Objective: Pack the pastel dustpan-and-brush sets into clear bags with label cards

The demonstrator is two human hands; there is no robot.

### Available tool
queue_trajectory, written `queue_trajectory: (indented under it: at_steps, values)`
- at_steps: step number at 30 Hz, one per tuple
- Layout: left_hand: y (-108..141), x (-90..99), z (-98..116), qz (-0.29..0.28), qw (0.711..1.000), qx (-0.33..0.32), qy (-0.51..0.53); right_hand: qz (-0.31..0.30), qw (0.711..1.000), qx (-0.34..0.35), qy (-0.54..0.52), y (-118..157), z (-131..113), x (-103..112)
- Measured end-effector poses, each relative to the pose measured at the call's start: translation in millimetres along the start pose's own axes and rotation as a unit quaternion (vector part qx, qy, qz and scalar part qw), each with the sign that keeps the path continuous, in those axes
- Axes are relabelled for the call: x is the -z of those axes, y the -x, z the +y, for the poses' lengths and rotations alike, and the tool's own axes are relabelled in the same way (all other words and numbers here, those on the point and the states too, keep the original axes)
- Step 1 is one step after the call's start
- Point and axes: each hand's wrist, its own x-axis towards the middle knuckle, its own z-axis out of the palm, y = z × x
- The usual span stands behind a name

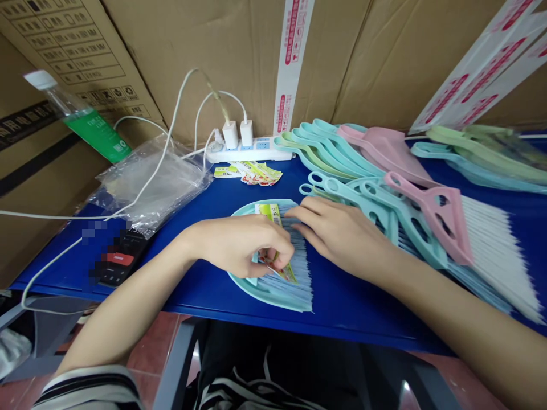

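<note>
A light blue dustpan (256,295) lies on the blue table in front of me, with a small brush's blue bristles (302,273) resting on it. Over the brush is a green and white printed card label (270,212). My left hand (241,245) is closed, thumb and fingers pinching the label's lower part; the hand covers its middle and most of the brush handle. My right hand (337,230) reaches in from the right, fingers stretched out, fingertips at the upper bristles beside the label. It appears to hold nothing.
Several more labels (260,172) lie before a white power strip (265,149). Stacked dustpans (337,151) and brushes (444,213) crowd the right. On the left are clear plastic bags (149,176), a bottle (96,131), a dark device (122,259) and a loose white cable. Cardboard boxes (239,51) stand behind.
</note>
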Motion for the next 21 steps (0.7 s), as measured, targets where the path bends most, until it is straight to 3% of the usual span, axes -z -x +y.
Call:
queue_trajectory:
  at_steps: [12, 17, 21]
  values:
    - [-1, 0.3, 3, -0.016, 0.997, 0.004, 0.079, -0.026, 0.995, 0.092, -0.040, 0, 1, -5]
    - [-1, 0.1, -4, 0.042, 0.998, 0.041, 0.010, -0.037, 0.994, 0.095, -0.036, 1, 3, -7]
    - [-2, -1.8, -10, 0.057, 0.997, 0.041, -0.030, -0.040, 0.994, 0.097, -0.037, 1, 3, -5]
